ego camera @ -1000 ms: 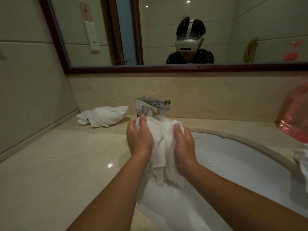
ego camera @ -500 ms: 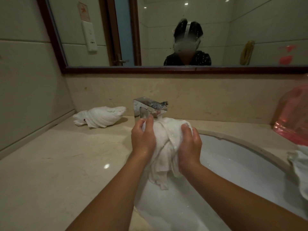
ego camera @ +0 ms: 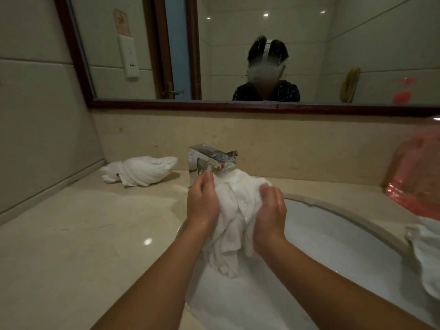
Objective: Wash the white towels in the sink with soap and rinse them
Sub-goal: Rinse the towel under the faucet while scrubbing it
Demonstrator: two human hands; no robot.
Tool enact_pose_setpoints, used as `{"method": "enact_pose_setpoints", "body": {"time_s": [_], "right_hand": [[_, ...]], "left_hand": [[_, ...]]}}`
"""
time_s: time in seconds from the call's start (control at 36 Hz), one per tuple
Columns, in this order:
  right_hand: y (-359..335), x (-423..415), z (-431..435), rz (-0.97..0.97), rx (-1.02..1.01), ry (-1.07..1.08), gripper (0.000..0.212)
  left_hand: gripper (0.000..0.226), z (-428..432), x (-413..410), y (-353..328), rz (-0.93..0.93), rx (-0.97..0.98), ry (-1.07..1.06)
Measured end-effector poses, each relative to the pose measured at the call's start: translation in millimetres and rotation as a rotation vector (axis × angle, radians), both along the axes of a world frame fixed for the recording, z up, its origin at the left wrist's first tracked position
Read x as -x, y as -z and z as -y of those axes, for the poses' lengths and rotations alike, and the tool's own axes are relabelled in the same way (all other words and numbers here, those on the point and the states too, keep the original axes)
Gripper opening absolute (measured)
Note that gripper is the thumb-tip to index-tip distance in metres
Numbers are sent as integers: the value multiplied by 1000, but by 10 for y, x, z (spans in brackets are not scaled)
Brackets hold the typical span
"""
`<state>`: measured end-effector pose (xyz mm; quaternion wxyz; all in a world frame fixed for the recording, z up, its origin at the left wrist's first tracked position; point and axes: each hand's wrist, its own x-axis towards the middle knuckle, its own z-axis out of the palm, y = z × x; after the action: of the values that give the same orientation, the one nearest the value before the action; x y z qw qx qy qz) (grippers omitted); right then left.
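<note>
A wet white towel (ego camera: 234,217) hangs bunched between both hands, just under the chrome faucet (ego camera: 209,159) and above the white sink (ego camera: 333,248). My left hand (ego camera: 202,206) grips its left side, fingers curled round the cloth. My right hand (ego camera: 271,215) grips the right side the same way. The towel's lower end dangles into the basin. Water from the faucet cannot be made out. A second white towel (ego camera: 140,171), twisted, lies on the counter at the back left. A third white towel (ego camera: 426,251) hangs over the sink's right rim.
The beige stone counter (ego camera: 71,246) stretches left of the sink to a tiled wall. A pink translucent bag (ego camera: 416,179) stands at the back right. A mirror (ego camera: 238,48) with a dark frame runs along the back wall above the backsplash.
Both hands have spread the towel a little wider under the faucet and shifted slightly right. The towels on the counter and the rim have not moved.
</note>
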<state>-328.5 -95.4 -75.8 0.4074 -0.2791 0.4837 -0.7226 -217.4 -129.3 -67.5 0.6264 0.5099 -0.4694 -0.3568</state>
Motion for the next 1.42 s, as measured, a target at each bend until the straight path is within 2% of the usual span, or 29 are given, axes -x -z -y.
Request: {"method": "enact_pose_setpoints", "body": {"time_s": [0.31, 0.69, 0.75, 0.81, 0.92, 1.03, 1.08, 1.11, 1.14, 1.19, 1.25, 1.33, 1.42], "right_hand": [[42, -41, 10, 14, -47, -66, 20], [88, -15, 62, 105, -62, -91, 17], [98, 0, 72, 87, -76, -106, 16], [95, 17, 83, 45, -106, -138, 24], [71, 35, 124, -113, -161, -244, 40], [137, -30, 143, -286, -246, -317, 64], [269, -51, 217, -304, -273, -356, 94], [352, -50, 275, -282, -285, -393, 107], [377, -66, 286, -249, -286, -444, 109], [346, -111, 253, -188, -275, -545, 96], [292, -139, 237, -125, -234, -587, 99], [340, -141, 312, 1, -252, -553, 111], [285, -96, 308, 95, -228, -493, 98]], "left_hand": [[36, 94, -48, 50, 24, -62, -27], [46, 200, -106, 82, -85, -180, -49], [46, 183, -112, 62, -149, -209, -50], [46, 177, -139, 41, -312, -263, -53], [67, 168, -196, 22, -681, -311, -13], [77, 195, -251, 93, -779, -308, 22], [85, 248, -276, 171, -795, -304, 69], [89, 281, -286, 201, -796, -304, 89], [93, 279, -285, 195, -793, -302, 99], [96, 219, -258, 129, -761, -283, 121], [95, 166, -213, 65, -684, -247, 163], [95, 74, -121, 18, -467, -178, 223], [90, -56, -34, -62, -171, -112, 133]]}}
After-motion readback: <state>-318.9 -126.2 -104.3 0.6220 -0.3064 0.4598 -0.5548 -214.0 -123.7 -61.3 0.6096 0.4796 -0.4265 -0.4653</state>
